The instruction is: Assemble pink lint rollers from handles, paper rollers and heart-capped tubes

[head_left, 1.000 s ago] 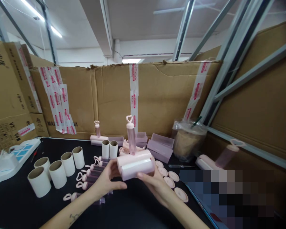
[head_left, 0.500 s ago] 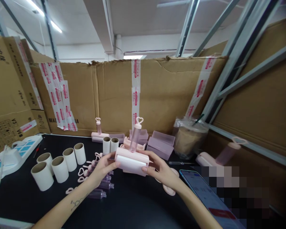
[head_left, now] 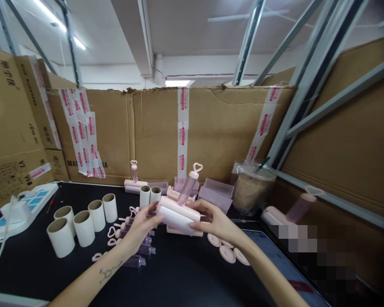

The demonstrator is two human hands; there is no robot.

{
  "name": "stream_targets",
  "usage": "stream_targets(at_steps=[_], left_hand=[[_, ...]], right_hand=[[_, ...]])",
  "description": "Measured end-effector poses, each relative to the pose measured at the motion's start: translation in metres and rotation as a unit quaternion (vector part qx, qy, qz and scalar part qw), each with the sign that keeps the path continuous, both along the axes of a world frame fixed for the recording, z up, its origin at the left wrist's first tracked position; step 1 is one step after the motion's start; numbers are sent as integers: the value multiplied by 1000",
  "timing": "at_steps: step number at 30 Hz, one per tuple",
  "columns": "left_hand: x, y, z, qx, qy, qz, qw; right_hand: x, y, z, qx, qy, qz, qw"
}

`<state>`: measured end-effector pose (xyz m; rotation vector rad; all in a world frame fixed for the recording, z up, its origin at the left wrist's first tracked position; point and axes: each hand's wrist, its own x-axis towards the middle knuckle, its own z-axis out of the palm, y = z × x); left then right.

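Observation:
Both my hands hold one pink lint roller (head_left: 178, 215) above the black table (head_left: 179, 277). My left hand (head_left: 141, 228) grips its left end and my right hand (head_left: 216, 219) grips its right end. The roller's translucent pink handle with a heart-shaped loop (head_left: 192, 181) tilts up to the right. Under the roller lies a pink cover piece (head_left: 182, 231). Loose heart-topped handles (head_left: 128, 238) lie by my left hand. Round pink caps (head_left: 227, 252) lie under my right forearm.
White cardboard tubes (head_left: 83, 221) stand at the left, two more (head_left: 149, 196) behind the roller. Pink trays (head_left: 215, 195), finished rollers (head_left: 135, 184) (head_left: 288, 213), a bagged cup (head_left: 251, 189), a phone (head_left: 275, 260) and a white-blue device (head_left: 22, 207) surround them. Cardboard walls (head_left: 211, 128) close the back.
The roller has gone down and slightly away from me, and its handle has tipped from upright to leaning right. Both hands stayed on its ends.

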<state>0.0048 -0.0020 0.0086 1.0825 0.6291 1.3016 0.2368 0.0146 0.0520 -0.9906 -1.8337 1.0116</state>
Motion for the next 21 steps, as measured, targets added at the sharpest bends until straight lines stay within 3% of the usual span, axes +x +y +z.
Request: stream_targets(at_steps=[4, 10, 15, 21], left_hand=[[3, -6, 1, 23, -28, 7, 999], [3, -19, 0, 95, 84, -144, 981], [2, -24, 4, 115, 111, -195, 968], [6, -22, 1, 121, 115, -216, 962]], right_hand=[[-12, 20, 24, 24, 10, 6, 1000], [-87, 82, 53, 117, -56, 30, 991], [-162, 126, 52, 137, -165, 52, 975], [-199, 151, 39, 107, -308, 87, 941]])
